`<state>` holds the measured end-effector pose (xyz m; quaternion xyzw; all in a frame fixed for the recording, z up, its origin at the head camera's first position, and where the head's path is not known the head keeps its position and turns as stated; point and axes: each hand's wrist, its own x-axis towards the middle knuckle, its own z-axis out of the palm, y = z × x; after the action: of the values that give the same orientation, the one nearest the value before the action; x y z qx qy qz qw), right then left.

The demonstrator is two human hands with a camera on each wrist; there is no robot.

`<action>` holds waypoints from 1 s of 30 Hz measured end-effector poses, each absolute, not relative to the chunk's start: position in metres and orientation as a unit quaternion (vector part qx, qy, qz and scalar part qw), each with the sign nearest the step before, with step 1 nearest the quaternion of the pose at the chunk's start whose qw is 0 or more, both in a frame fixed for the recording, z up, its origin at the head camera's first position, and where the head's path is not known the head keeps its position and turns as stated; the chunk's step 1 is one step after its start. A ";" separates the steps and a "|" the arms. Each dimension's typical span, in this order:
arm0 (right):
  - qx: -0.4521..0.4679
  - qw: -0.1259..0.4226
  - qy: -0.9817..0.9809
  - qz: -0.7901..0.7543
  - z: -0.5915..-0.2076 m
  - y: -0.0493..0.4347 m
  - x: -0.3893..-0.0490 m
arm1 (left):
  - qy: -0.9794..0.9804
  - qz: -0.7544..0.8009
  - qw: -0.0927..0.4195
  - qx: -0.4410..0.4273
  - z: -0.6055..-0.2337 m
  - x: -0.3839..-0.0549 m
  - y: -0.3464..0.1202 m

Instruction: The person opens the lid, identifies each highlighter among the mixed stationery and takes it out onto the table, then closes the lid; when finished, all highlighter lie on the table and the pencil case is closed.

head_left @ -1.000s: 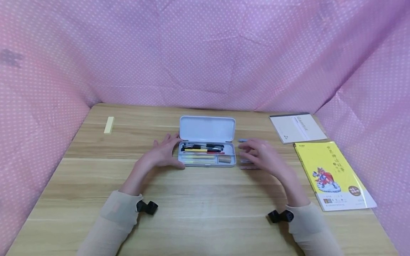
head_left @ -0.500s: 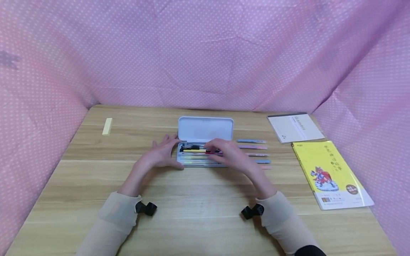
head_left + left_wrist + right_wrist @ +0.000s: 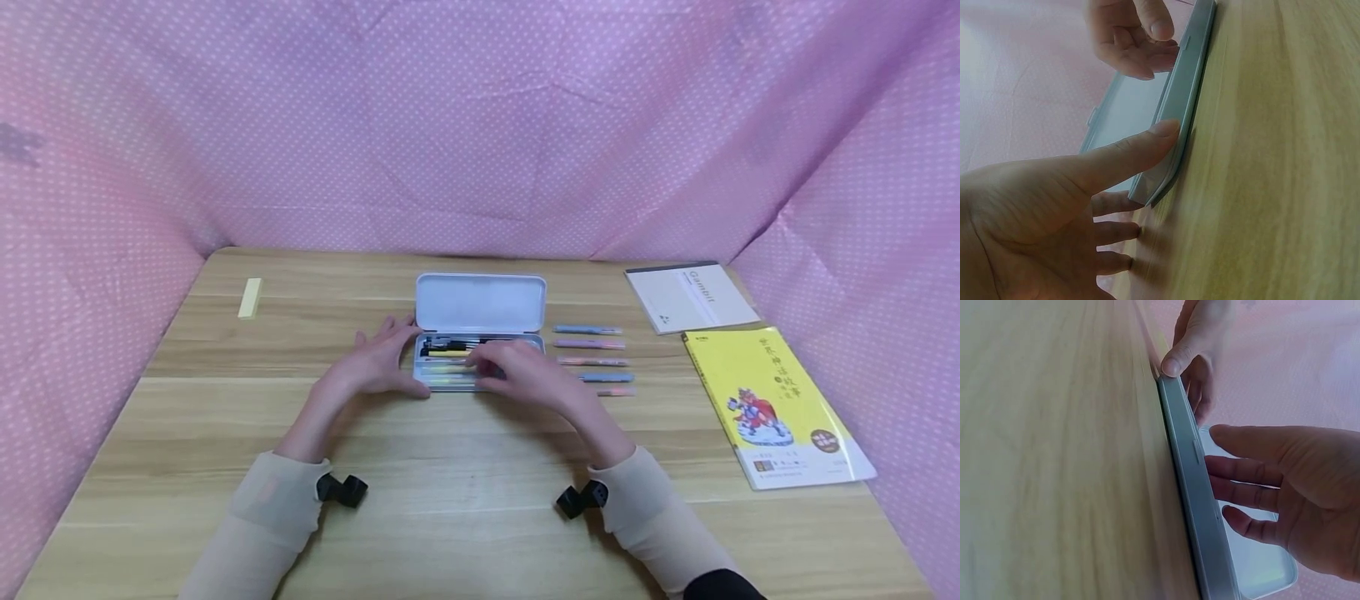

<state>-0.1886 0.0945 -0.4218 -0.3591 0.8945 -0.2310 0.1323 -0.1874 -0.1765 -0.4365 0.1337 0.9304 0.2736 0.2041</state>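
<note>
A light pencil case [image 3: 480, 302] stands with its lid raised; pens [image 3: 450, 353] and pale yellow sticks lie in its compartments. At its left end is my left hand [image 3: 378, 364], the thumb on the front wall and the other fingers beside and behind the end. My right hand [image 3: 521, 372] reaches over the tray from the right, its fingertips inside. In the right wrist view the thumb [image 3: 1241, 440] stands apart from the other fingers, with nothing seen between them. The case wall hides some fingertips, and the hand covers the tray's right part.
Several pens lie in a column right of the case, among them a blue pen [image 3: 587, 330] and a purple pen [image 3: 588, 343]. Farther right are a white notebook [image 3: 692, 298] and a yellow book [image 3: 776, 408]. A pale yellow strip [image 3: 251, 298] lies at the far left.
My right hand has moved left from the pens on the table to over the tray, then slightly farther left. The left hand has stayed at the case's left end.
</note>
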 end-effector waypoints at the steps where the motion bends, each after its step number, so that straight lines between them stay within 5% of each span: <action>1: -0.360 0.133 0.895 -0.228 -0.422 0.095 -0.188 | 0.930 0.274 0.203 0.135 -0.437 -0.187 -0.176; 30: -0.395 0.060 0.906 -0.144 -0.429 0.087 -0.178 | 0.932 0.273 0.203 0.128 -0.434 -0.186 -0.175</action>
<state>-0.1776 0.0871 -0.4285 -0.3945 0.9056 -0.1435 0.0600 -0.1858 -0.1746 -0.4343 0.1282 0.9315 0.2728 0.2033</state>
